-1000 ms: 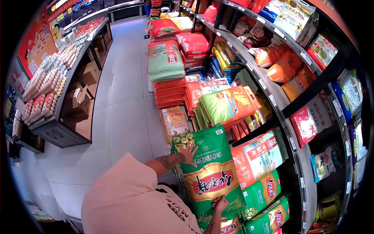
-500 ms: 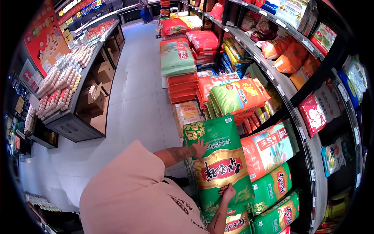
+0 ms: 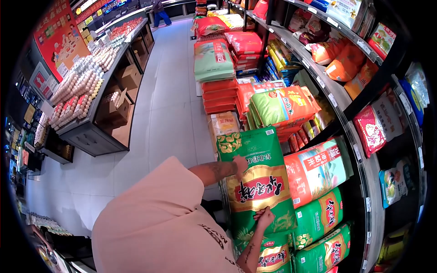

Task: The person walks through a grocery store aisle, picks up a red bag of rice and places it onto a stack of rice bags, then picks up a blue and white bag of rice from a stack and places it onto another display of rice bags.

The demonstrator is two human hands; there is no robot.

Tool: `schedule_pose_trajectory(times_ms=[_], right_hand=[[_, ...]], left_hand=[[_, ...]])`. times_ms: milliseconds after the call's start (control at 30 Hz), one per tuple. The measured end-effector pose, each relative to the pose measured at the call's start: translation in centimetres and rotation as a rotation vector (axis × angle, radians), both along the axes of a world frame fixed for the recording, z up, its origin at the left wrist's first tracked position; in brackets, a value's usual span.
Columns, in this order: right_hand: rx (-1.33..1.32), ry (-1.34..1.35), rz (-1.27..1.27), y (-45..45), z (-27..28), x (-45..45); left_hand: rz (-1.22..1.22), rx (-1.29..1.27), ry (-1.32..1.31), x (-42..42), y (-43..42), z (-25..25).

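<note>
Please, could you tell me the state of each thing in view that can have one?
Large green bag: lying printed face up, no opening visible
Left hand: on the large green bag, finger pose unclear
Right hand: on the same bag, fingers bent
Green-and-orange bag: lying on a stack, no opening visible
Front cardboard box: open, flaps raised
Eggs: uncovered, piled in rows
</note>
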State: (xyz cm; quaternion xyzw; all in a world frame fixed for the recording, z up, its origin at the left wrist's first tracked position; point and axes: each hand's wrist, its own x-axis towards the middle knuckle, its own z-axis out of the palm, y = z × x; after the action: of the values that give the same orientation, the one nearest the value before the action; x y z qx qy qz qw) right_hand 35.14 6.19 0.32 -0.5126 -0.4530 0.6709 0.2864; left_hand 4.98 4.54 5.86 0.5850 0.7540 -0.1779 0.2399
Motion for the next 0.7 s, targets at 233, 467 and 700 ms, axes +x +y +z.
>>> schedule_pose_trajectory(times_ms=[233, 467, 700], right_hand=[[0.032, 0.022, -0.011, -0.2, -0.1, 0.0], [0.045, 0.009, -0.004, 0.2, -1.2, 0.3], [0.029, -0.059, 0.018, 0.2, -1.3, 0.4]], left_hand=[[0.083, 0.026, 0.022, 0.2, 0.4, -1.0], [0.099, 0.032, 0.014, 0.2, 0.3, -1.2], [0.067, 0.200, 0.073, 0.5, -0.9, -0.5]])
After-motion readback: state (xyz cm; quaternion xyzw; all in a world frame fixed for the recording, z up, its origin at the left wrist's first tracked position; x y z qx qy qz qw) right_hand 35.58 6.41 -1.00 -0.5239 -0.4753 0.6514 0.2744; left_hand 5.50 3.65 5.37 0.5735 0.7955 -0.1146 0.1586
